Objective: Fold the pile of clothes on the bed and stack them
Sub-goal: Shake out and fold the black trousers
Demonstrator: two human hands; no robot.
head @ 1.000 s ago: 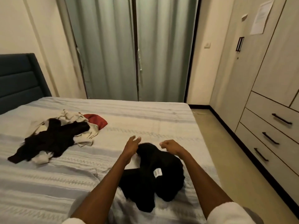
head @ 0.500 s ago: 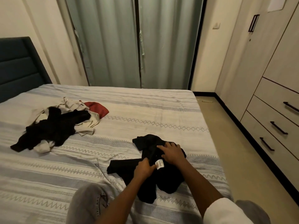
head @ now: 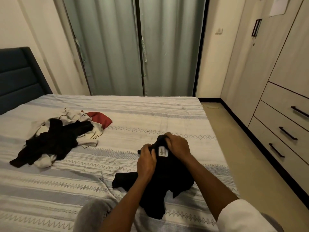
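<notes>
Both hands have closed on the black garment (head: 168, 180) since a moment ago, when the right one lay flat on it, and its top edge is now bunched up off the bedspread. Left hand (head: 147, 162) grips the cloth just left of the white label (head: 163, 151), fingers curled into the fabric. Right hand (head: 178, 146) grips the same raised edge just right of the label, fingers curled over the top fold. The two hands sit close together with the label between them. The rest of the garment trails down crumpled onto the striped bedspread (head: 142, 118), near the bed's right edge and towards its near side.

Well apart from it, towards the left side of the bed, lies the unfolded pile of clothes (head: 55, 139): black pieces sprawled over cream ones, with a red piece (head: 100, 118) at the pile's far right corner. A dark blue headboard (head: 18, 77) stands at the bed's left end. Grey-green curtains (head: 133, 47) hang beyond the far edge. A wardrobe with drawers (head: 284, 118) runs along the right wall, across a strip of floor. A grey-clad knee (head: 93, 215) rests on the near edge of the bed.
</notes>
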